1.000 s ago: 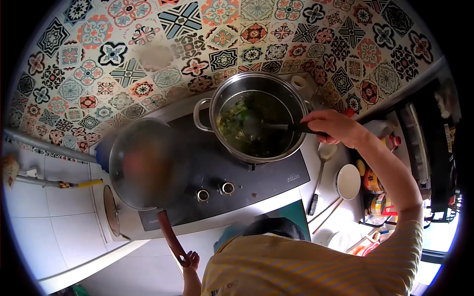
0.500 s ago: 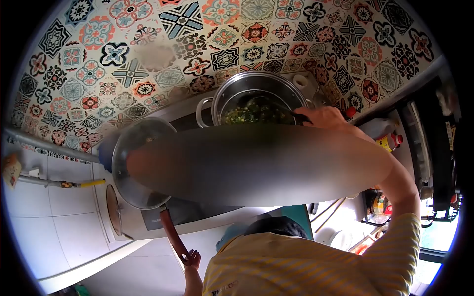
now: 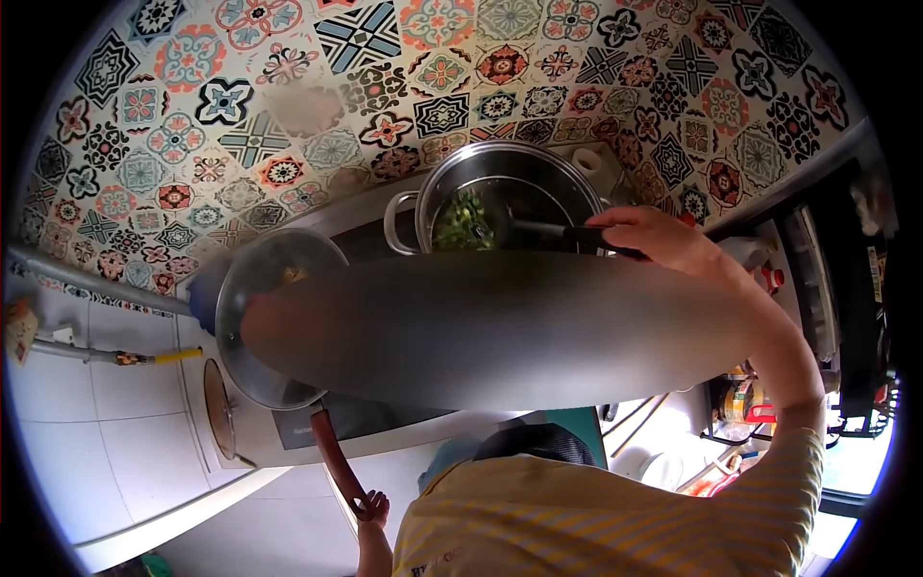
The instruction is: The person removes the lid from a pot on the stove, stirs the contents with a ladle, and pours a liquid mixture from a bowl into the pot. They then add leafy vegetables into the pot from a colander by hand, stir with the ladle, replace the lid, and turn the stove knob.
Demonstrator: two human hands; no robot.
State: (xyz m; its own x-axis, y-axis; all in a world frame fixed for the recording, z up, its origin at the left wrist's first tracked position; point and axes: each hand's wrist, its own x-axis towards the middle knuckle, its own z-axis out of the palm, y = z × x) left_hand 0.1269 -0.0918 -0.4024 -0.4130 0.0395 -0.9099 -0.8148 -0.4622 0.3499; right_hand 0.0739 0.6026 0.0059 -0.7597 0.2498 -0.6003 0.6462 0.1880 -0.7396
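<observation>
My right hand (image 3: 659, 238) grips the black handle of a cooking utensil (image 3: 553, 231). Its far end reaches into a deep steel pot (image 3: 402, 223), among chopped green vegetables (image 3: 463, 223) lying on the pot's left side; the shape of its head is not clear. Low in the view, my left hand (image 3: 378, 507) is closed at the end of the brown handle of a frying pan (image 3: 279, 250). That pan sits on the left of the stove. A wide blurred patch covers the middle, hiding part of the pan and the pot's near side.
A dark cooktop (image 3: 296, 429) lies under both vessels, against a patterned tile wall (image 3: 442, 72). A round lid (image 3: 220, 409) leans at the left. Chopsticks (image 3: 639, 423), a white bowl (image 3: 661, 469) and jars (image 3: 740, 399) are on the right.
My right hand has shifted slightly right, and more of the utensil shows. The greens are now gathered towards the pot's left. My left hand stays at the pan handle.
</observation>
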